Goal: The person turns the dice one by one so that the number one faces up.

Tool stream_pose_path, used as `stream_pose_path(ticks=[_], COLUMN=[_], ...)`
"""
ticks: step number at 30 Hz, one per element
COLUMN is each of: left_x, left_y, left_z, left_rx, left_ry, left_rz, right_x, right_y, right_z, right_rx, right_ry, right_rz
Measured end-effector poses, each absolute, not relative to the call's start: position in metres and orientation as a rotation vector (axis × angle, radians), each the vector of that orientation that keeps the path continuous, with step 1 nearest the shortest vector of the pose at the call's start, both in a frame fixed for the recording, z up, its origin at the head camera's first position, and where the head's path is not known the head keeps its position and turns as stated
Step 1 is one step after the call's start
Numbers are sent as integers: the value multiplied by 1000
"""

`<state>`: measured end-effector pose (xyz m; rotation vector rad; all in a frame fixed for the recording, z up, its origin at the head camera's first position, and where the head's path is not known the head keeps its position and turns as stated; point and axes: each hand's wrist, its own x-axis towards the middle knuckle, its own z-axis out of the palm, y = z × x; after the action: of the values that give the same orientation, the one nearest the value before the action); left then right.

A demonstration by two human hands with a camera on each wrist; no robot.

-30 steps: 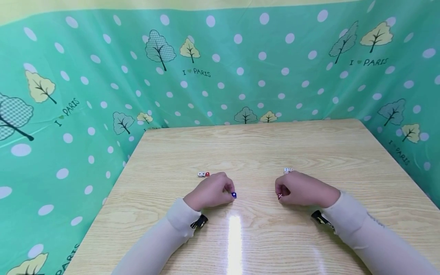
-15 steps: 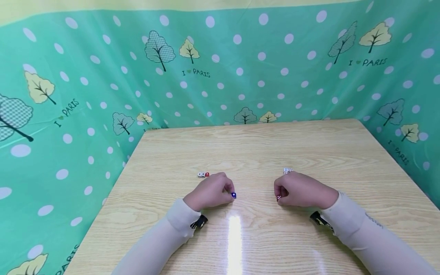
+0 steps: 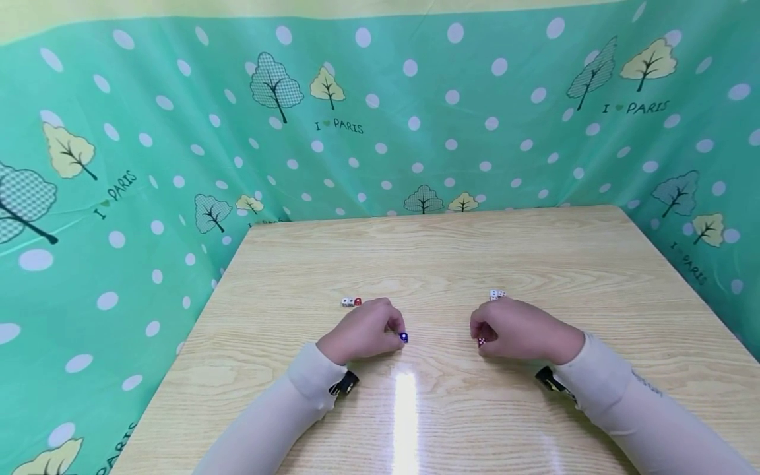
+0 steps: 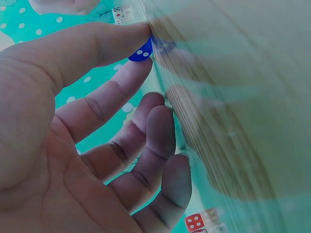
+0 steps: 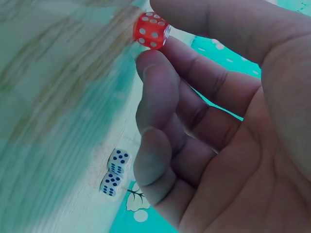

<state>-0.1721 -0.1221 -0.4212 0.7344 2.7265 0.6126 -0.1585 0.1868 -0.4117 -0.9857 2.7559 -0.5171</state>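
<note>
My left hand (image 3: 363, 333) pinches a blue die (image 3: 404, 337) between thumb and index finger at the tabletop; in the left wrist view the other fingers of that hand (image 4: 92, 111) are bent below the blue die (image 4: 141, 50). To the right, my right hand (image 3: 525, 330) holds a translucent red die (image 3: 481, 342) between thumb and index finger. White pips show on this red die (image 5: 151, 31) in the right wrist view, low over or on the table. A palm's width or so separates the two held dice.
Beyond my left hand, white dice (image 3: 347, 302) stand in a row with a red die (image 3: 357, 302). White dice (image 3: 497, 294) sit together behind my right hand, partly hidden by it. The wooden table (image 3: 433, 257) meets a green dotted curtain (image 3: 380, 165).
My right hand has shifted slightly left with the red die, which has turned a little; its index finger now reaches farther left. The left hand and blue die look still.
</note>
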Motion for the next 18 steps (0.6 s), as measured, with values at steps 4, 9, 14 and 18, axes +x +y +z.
stream_pose_path(ticks=[4,9,14,18], left_x=[-172,-171,-172,-173], left_y=[-122,-123,-123,-123], left_z=[-421,-420,-420,-421], left_rx=[732,736,730,734], left_ry=[2719,2709,2704,2702], left_rz=[621,634,639,641], right_x=[-158,-158,-158,-157], right_y=[184,182,183,183], right_z=[-411,-412,-412,-411], right_rx=[-1022,-1007,-1002,-1014], right_ry=[2769,2758,2763,2763], right_rz=[-529,-509,-512,-542])
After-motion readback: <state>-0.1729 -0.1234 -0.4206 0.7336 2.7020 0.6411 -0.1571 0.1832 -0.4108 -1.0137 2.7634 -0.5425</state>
